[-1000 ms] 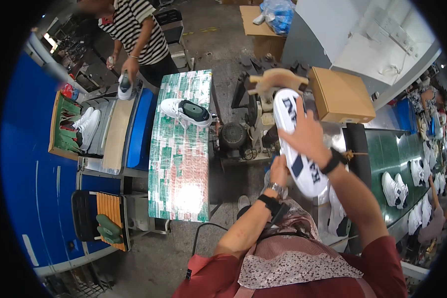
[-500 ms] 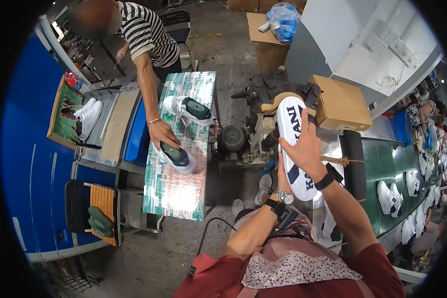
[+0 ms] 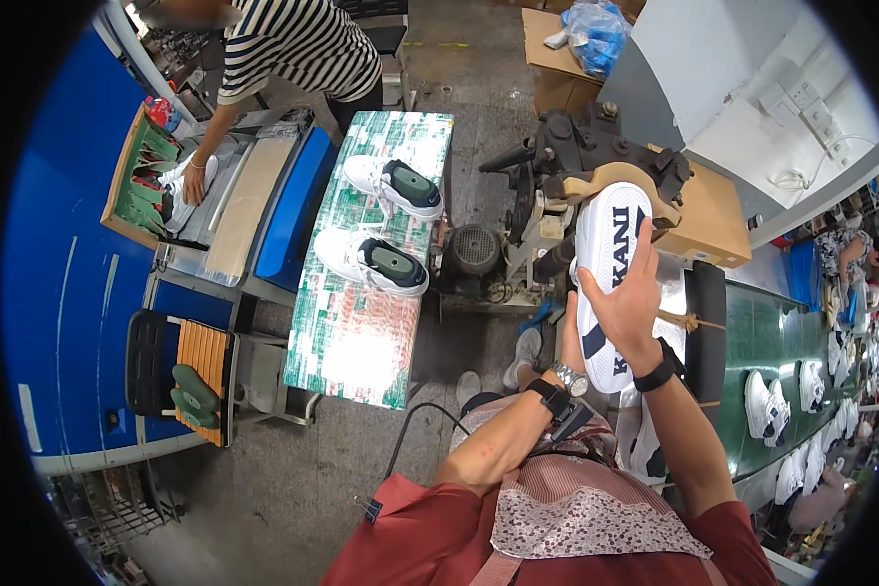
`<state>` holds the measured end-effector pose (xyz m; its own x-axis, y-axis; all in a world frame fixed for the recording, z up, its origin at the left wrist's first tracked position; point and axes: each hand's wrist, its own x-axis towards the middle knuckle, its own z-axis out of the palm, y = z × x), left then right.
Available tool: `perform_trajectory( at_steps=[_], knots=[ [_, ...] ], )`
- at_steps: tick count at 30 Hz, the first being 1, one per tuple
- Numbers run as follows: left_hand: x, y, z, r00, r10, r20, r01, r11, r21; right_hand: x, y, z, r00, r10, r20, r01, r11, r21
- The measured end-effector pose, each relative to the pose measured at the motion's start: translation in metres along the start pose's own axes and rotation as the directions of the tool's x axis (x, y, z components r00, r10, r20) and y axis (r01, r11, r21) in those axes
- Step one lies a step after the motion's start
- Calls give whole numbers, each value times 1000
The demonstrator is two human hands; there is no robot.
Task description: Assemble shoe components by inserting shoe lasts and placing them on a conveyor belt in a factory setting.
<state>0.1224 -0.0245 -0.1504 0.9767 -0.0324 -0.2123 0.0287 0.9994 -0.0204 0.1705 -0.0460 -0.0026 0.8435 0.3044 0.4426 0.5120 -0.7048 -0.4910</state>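
A white sneaker (image 3: 602, 256) with dark patches on its sole stands upright before me, sole toward me. My right hand (image 3: 628, 305) is closed on its right edge, thumb across the sole and fingers stretched along the side. My left hand (image 3: 570, 356) supports it low on the left, its fingers mostly hidden behind the shoe. The sneaker's far end is up against the tan curved pad (image 3: 610, 179) of a dark metal machine (image 3: 596, 137); I cannot tell whether they touch.
Two white sneakers (image 3: 340, 256) sit on a patterned bench (image 3: 347, 342) at left. Beyond it, a person's hand (image 3: 195, 181) touches white shoes at a green-flapped opening (image 3: 139, 200). A motor (image 3: 474, 249), a cardboard box (image 3: 718, 215) and a green conveyor (image 3: 752, 337) with several shoes surround me.
The view has shifted left. The other person has put the second sneaker on the bench and moved that hand to the shoes at the green-flapped opening. My sneaker is nearer the pad.
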Motion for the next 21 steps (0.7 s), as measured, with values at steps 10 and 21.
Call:
perform_trajectory(
  at_steps=[10,21],
  knots=[
    [-117,66,-44,986,-122,-113,157,908,389,-75,23,-42,706,637,310,-523,175,834],
    [-179,145,-101,770,321,-551,601,-79,795,-49,48,28,654,90,751,-632,-481,608]
  ],
)
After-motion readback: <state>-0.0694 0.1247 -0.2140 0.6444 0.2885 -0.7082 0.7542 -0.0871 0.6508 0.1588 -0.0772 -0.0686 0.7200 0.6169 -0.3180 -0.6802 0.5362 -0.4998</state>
